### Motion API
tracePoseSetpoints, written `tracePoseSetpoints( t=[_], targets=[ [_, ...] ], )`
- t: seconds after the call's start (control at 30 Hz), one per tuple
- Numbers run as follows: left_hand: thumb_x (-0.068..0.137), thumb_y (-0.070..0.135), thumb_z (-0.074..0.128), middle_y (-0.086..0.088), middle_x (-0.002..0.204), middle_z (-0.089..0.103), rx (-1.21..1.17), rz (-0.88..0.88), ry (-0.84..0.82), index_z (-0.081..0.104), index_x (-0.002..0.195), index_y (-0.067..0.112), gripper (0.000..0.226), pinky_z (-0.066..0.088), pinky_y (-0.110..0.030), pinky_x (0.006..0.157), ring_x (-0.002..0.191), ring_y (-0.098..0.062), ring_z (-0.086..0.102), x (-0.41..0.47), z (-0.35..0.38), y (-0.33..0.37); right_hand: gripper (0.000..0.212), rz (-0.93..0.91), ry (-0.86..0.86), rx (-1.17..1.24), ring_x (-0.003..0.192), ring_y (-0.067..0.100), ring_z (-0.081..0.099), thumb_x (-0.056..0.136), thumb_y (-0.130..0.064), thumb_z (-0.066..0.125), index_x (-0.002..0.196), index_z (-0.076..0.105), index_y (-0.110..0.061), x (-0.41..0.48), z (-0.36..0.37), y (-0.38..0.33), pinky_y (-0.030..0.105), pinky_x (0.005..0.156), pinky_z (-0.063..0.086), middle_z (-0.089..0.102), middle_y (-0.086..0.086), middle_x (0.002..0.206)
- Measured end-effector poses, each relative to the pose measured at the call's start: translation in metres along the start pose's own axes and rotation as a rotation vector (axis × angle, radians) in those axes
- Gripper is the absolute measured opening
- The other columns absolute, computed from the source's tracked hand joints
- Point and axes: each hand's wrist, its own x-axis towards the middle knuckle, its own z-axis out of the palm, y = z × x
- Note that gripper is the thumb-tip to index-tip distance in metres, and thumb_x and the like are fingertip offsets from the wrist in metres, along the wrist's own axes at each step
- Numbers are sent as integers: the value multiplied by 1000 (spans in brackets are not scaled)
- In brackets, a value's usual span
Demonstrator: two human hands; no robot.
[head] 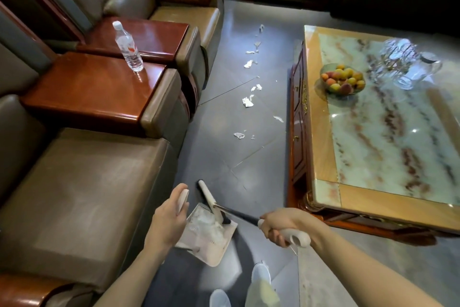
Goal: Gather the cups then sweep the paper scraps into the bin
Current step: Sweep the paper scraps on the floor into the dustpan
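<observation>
Seems midway: gripping dustpan (207, 240) handle in left hand (169, 219), clenching broom (211, 203) in right hand (281, 228), with cups (398, 58) clustered on table (321, 157), some paper panned, many paper scraps (247, 102) unswept.

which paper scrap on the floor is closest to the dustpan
The crumpled scrap at the near end of the trail; every other scrap lies farther up the floor from the dustpan.

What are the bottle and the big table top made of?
The bottle looks like clear plastic: see-through, ribbed, with a white cap. The table top looks like polished marble, pale green with reddish veins and shiny glints, though it could be imitation stone.
</observation>
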Motion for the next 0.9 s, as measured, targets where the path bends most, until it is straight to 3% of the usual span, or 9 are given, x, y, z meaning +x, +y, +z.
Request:
tracePoseSetpoints(
  t=[0.13,0.2,0.27,0.33,0.43,0.53,0.67,0.8,0.9],
  targets=[
    [95,20,53,0,96,63,-28,12,-18,45,128,29,35,46,-32,69,73,-15,58,17,-2,9,55,52,-86,57,32,1,40,91,1,38,143,30,-15,-21,-39,-21,10,33,35,43,-4,43],
    [94,20,54,1,96,61,-35,-2,-1,46,130,27,37,49,-34,72,76,-19,59,28,-3,14,52,24,-85,103,31,2,39,91,1,37,141,33,-14,-29,-57,-29,10,32,33,41,-3,43],
    [94,20,55,2,94,60,-53,-14,28,48,129,27,37,47,-32,71,79,-21,60,41,-3,21,37,-36,-54,67,33,3,36,89,2,38,121,47,-14,-34,-73,-39,12,32,31,39,-3,44],
    [92,18,57,3,95,61,-83,-18,51,50,127,26,37,47,-33,75,86,-23,63,59,-1,31,12,-61,-14,60,39,6,37,86,2,42,90,50,-6,-35,-91,-51,14,34,31,40,0,47],
    [91,16,59,3,92,62,-90,-2,90,51,125,26,36,46,-31,72,79,-17,61,95,5,49,7,-166,180,8,36,13,41,78,1,50,73,53,0,-19,-121,-67,18,37,36,47,6,45],
    [90,15,60,6,84,61,-79,9,132,51,121,28,34,42,-29,68,71,-6,57,143,15,68,17,-268,354,-71,34,16,46,74,-3,49,86,60,3,15,-154,-75,22,40,40,51,6,43],
    [90,14,60,2,82,63,-65,-4,135,52,122,27,36,42,-30,66,67,-11,58,210,35,102,26,-285,464,-55,35,12,48,80,-4,47,103,57,-11,58,-219,-93,20,38,41,55,6,57],
    [91,16,59,9,92,62,-58,-21,127,51,123,28,36,41,-26,70,73,-2,54,266,53,136,23,-278,516,-47,39,16,49,81,-5,48,102,58,-8,75,-291,-134,22,41,42,55,7,59],
    [92,19,57,10,93,59,-21,-8,99,49,124,28,34,40,-25,69,75,-7,54,301,64,155,25,-253,570,-111,47,21,54,86,-3,42,106,58,-3,83,-335,-168,26,44,45,61,12,67]
  ],
)
